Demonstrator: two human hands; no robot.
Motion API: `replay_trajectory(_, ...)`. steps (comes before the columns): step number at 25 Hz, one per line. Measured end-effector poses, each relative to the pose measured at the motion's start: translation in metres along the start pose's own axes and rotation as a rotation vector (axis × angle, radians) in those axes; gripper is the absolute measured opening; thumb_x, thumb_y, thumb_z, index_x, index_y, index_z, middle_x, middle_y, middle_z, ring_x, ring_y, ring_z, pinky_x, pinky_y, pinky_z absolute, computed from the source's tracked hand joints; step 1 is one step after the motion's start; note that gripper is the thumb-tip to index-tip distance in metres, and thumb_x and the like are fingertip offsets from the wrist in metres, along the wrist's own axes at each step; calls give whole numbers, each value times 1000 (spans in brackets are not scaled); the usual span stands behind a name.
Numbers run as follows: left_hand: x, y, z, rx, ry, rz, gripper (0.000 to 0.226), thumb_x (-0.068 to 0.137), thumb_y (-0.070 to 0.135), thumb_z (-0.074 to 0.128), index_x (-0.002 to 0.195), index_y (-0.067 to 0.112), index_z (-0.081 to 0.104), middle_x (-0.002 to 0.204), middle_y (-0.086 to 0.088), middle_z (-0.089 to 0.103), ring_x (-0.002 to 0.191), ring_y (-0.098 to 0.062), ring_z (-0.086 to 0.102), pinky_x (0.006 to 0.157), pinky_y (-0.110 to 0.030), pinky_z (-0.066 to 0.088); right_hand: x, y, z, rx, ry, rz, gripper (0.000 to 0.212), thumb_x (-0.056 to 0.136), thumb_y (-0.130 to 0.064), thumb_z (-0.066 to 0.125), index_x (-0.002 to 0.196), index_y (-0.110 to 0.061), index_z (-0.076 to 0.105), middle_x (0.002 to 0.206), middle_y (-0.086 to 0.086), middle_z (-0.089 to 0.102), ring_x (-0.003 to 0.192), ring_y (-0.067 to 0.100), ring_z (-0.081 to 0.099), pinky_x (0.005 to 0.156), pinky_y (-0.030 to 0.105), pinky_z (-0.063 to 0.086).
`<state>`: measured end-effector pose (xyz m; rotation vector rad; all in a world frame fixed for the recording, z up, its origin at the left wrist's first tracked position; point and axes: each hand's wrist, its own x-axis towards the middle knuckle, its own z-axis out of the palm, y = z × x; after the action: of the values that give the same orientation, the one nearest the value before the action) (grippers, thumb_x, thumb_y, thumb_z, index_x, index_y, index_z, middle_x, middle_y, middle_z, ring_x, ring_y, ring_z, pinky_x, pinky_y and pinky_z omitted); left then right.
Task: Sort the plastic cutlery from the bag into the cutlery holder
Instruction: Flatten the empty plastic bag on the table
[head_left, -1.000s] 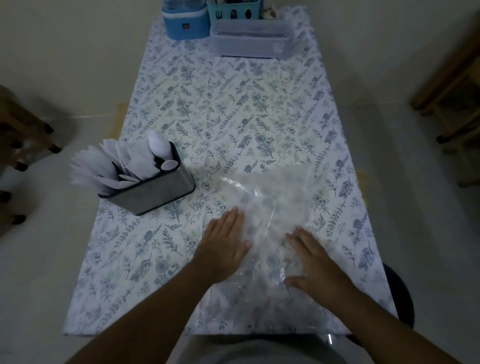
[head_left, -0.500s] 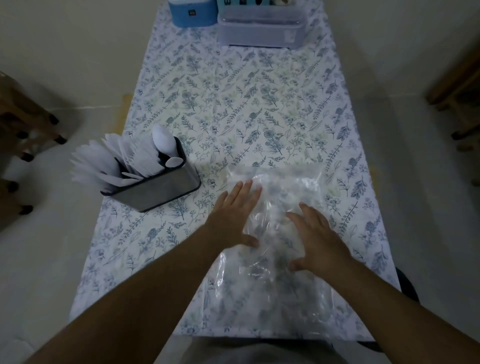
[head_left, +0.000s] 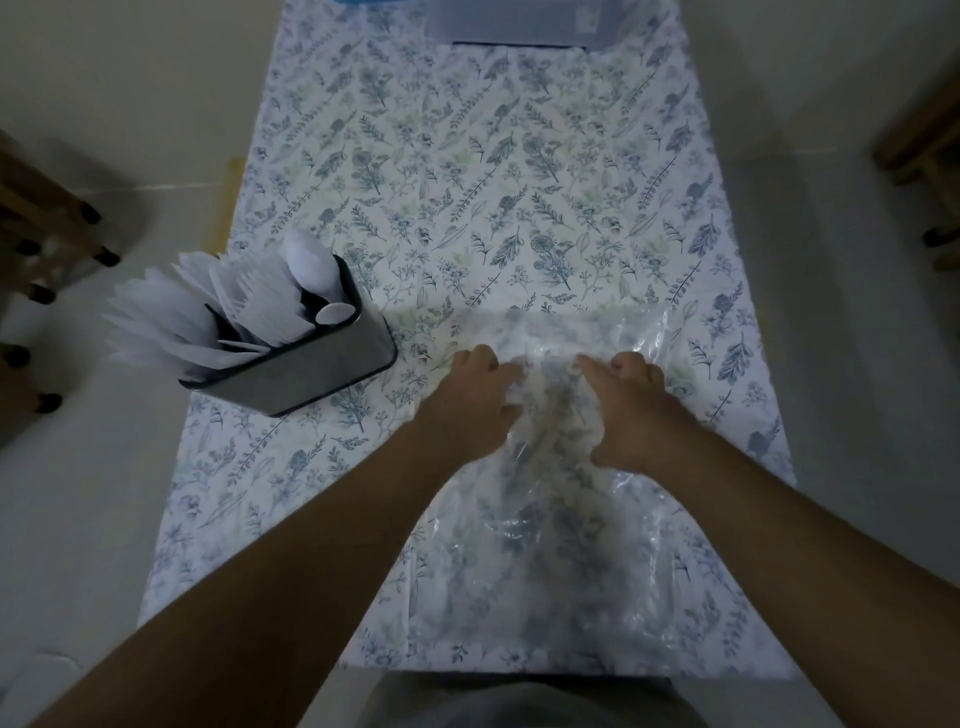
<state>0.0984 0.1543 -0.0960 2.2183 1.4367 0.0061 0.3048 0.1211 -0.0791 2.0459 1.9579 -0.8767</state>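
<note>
Clear plastic bag (head_left: 566, 519) flat on surface (head_left: 467, 156), looks emptied; left hand (head_left: 467, 400) and right hand (head_left: 631, 405) both bunching its far part, fingers curled; cutlery holder (head_left: 311, 371) just left of left hand, packed with white cutlery (head_left: 239, 306); sorting seemingly done.

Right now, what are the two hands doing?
Left hand: fingers curled, gripping the clear plastic bag.
Right hand: fingers curled, gripping the same bag.

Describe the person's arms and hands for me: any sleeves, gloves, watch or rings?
Both forearms are bare up to the frame edge, no sleeves showing. The left hand and right hand wear no gloves. No watch, bracelet or ring is visible, though the dim light hides fine detail.
</note>
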Motion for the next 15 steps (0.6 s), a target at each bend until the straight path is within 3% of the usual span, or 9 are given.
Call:
replay_trajectory(3, -44, 2, 23, 2, 78, 59, 71, 96, 19, 61, 156, 22, 23, 164, -9, 13, 151, -30, 9, 119, -38, 25, -34, 3, 22, -19, 16, -41, 114, 66, -31, 92, 156, -39, 22, 165, 5, 3, 151, 31, 12, 113, 48, 36)
replay_trajectory(5, -58, -8, 34, -30, -80, 44, 95, 95, 49, 57, 159, 21, -7, 166, -3, -16, 153, -24, -16, 125, -45, 8, -47, 14, 34, 20, -80, -62, 130, 64, -39, 93, 159, -43, 5, 168, -1, -17, 155, 27, -6, 118, 50, 30)
replay_trajectory(7, -55, -24, 35, 24, -202, 9, 131, 73, 81, 58, 155, 20, -24, 162, 1, -30, 150, -21, -27, 123, -47, -1, -48, 22, 37, -13, -135, -89, 138, 64, -44, 92, 159, -43, -8, 166, -4, -29, 155, 24, -17, 121, 52, 27)
replay_trajectory(11, -37, -26, 23, 210, -244, -56, 173, 31, 94, 67, 150, 19, -33, 159, -5, -37, 146, -33, -33, 116, -53, -10, -47, 21, 32, -93, -108, -85, 142, 60, -51, 92, 159, -41, -10, 167, 0, -26, 155, 28, -18, 124, 53, 12)
replay_trajectory(15, -33, -15, 16, 197, -231, -91, 170, 31, 86, 76, 154, 24, -24, 162, -8, -31, 148, -35, -27, 117, -57, -5, -46, 19, 27, -72, -122, -59, 133, 59, -53, 91, 159, -43, 4, 170, -1, -13, 156, 28, -8, 123, 51, 13)
